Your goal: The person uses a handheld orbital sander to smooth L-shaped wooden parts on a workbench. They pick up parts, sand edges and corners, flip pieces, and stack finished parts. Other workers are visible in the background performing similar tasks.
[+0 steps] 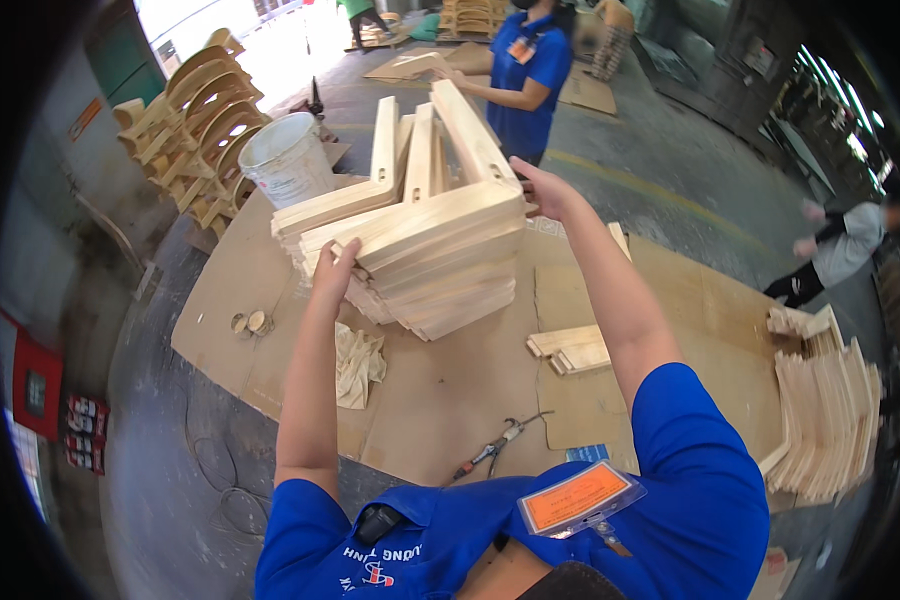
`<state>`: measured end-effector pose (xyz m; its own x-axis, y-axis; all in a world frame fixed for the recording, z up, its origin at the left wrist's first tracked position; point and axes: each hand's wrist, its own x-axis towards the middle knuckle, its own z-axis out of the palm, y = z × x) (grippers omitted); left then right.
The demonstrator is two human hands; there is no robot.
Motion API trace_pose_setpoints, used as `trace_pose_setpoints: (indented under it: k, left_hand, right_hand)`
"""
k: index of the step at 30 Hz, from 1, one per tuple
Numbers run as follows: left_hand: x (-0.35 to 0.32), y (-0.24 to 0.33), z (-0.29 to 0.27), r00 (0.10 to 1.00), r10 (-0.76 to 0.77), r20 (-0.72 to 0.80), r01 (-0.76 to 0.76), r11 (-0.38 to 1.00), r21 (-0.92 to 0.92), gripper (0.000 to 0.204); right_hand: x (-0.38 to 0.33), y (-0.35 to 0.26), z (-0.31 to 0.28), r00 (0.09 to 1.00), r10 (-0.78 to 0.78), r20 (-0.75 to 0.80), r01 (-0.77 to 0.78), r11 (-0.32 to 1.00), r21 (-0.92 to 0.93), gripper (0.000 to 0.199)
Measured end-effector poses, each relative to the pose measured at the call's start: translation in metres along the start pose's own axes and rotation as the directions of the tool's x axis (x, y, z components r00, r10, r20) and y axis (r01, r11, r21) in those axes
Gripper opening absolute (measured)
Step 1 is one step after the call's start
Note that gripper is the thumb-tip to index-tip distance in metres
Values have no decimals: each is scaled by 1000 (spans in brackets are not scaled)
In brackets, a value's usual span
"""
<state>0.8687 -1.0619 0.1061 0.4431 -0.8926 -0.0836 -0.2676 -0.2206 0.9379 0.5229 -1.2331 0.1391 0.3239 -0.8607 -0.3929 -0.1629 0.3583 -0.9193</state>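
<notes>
Top piece: pale, L-shaped flat wooden piece (430, 226), upper centre of frame, sat atop the stack, corner toward the right.
Left hand: bare left hand (338, 266), clamped on that piece's near end, left of centre.
Right hand: bare right hand (550, 190), clamped around its corner, upper centre; fingertips partly hidden.
Stack: tall pile of pale angled wooden pieces (455, 295), directly below the top piece.
Counter: brown cardboard-covered counter (440, 400), mid-frame, carried the stack.
Bucket: round whitish plastic bucket (288, 165), upper left, just beside the stack.
Cloth: crumpled cream fabric cloth (360, 365), below the left hand.
Loose wood: short pale wooden strips (575, 348), right of centre.
Tool: slim red-and-grey hand tool (490, 450), lower centre.
Co-worker: person in blue short-sleeved shirt (530, 75), top of frame.
</notes>
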Motion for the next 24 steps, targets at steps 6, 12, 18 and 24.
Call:
trace_pose_setpoints:
  k: [6, 12, 18, 24]
  left_hand:
    - [7, -30, 16, 993, 102, -51, -111, 972, -209, 68]
    - [-53, -7, 41, 667, 632, -394, -637, 758, 137, 60]
    - [-138, 0, 86, 660, 725, -198, -744, 668, -36, 69]
    - [-239, -22, 128, 755, 579, 310, -561, 814, -153, 68]
  right_hand:
    - [-101, 82, -14, 949, -272, -160, 239, 951, -198, 73]
    - [-287, 293, -21, 904, 301, -305, -350, 929, -121, 75]
    - [-428, 441, 46, 825, 515, -232, -526, 851, 19, 76]
    - [-449, 478, 79, 951, 224, -213, -272, 934, -232, 71]
